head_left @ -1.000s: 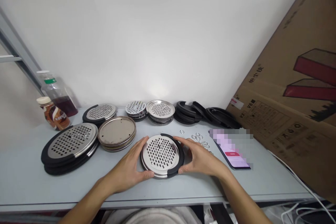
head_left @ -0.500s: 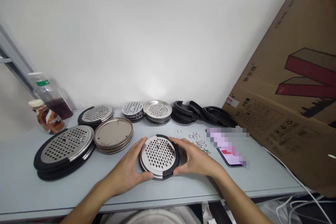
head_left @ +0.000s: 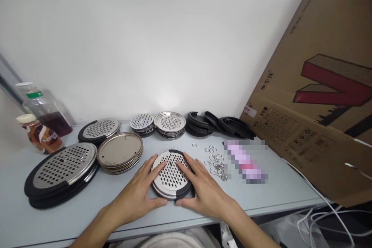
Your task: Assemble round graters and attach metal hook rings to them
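Observation:
A round perforated metal disc (head_left: 171, 178) with black edge pieces lies on the grey table in front of me. My left hand (head_left: 145, 184) holds it from the left, index finger on the perforated top and thumb at the near rim. From the right, my right hand (head_left: 200, 186) grips it in the same way, with fingers over the black edge and thumb at the near side. Close by to the left stands a stack of plain metal discs (head_left: 120, 149). Small metal rings and clips (head_left: 215, 159) lie to the right.
Larger black-edged perforated discs (head_left: 65, 164) are stacked at left, near a brown-labelled bottle (head_left: 43, 133) and a bottle of dark liquid (head_left: 48, 110). Along the wall are rimmed perforated discs (head_left: 169, 122) and black curved pieces (head_left: 200, 124). A blurred phone (head_left: 244, 161) and a cardboard box (head_left: 319, 85) stand right.
Both index fingers have moved from the disc's sides onto its top, and the thumbs have come closer together at the near rim. The view has shifted slightly to the right.

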Demonstrator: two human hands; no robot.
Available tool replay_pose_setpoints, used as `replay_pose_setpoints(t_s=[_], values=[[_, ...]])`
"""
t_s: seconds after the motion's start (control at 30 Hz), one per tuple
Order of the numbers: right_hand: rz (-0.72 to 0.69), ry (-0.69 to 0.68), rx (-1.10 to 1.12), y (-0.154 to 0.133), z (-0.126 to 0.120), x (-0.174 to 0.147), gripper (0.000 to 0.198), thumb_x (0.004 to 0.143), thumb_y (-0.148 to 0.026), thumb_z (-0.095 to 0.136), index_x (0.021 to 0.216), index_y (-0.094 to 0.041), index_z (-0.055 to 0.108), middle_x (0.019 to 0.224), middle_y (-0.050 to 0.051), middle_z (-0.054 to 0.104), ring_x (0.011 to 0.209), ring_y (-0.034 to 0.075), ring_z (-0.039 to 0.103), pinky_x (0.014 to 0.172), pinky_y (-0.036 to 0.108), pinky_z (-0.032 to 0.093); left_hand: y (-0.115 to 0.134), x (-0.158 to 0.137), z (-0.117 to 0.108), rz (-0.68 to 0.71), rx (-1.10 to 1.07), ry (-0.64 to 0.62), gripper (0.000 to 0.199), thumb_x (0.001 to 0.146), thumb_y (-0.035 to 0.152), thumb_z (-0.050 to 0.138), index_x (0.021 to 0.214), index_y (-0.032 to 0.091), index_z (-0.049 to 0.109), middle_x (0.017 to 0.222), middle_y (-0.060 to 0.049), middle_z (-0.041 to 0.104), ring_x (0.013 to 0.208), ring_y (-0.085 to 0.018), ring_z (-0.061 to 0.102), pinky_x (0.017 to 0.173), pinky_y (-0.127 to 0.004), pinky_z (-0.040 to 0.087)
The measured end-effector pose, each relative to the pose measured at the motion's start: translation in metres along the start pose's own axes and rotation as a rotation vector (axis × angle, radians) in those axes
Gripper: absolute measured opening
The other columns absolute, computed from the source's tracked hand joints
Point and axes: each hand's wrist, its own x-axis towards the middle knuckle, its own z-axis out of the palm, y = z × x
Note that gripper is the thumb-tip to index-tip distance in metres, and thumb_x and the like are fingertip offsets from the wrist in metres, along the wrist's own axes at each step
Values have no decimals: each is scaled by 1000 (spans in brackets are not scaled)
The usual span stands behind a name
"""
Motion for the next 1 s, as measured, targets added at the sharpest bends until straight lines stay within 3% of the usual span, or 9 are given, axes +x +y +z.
replay_pose_setpoints(t_s=[0.23,0.37,0.6,0.77,0.9,1.0], values=[[-14,70,28,1,0,-1,97,75,-65,72,155,-28,29,163,12,17,150,39,12,118,61,24,3,2,-4,28,-62,49,104,75,31,80,157,33,16,164,-10,21,149,-35,22,119,-55,26],[-44,129,61,3,-1,1,85,82,-60,67,152,-21,37,156,15,37,146,36,30,119,57,25,7,1,-8,-8,-138,104,108,78,32,78,158,30,6,163,-11,22,148,-33,25,120,-54,26],[35,289,393,6,1,-4,50,100,-42,44,148,-28,39,138,8,60,124,27,58,106,42,47,12,-4,-12,-38,-189,70,114,79,25,75,157,34,-7,166,-7,12,150,-30,21,120,-52,24],[127,406,616,5,2,0,45,102,-45,40,143,-28,43,147,8,50,134,26,49,111,41,42,15,-1,-15,-4,-169,40,107,78,23,76,157,37,5,167,-3,8,151,-30,16,121,-52,20],[207,284,896,9,2,6,57,100,-51,42,152,-32,30,144,8,53,126,27,57,99,43,54,13,0,-13,-15,-177,56,103,76,21,78,156,39,15,167,-3,7,151,-31,17,121,-52,22],[219,208,956,15,2,9,61,96,-53,49,151,-29,35,143,10,55,118,29,62,92,45,57,10,0,-10,-39,-178,98,96,75,19,79,153,40,27,164,-3,17,149,-31,24,120,-51,26]])
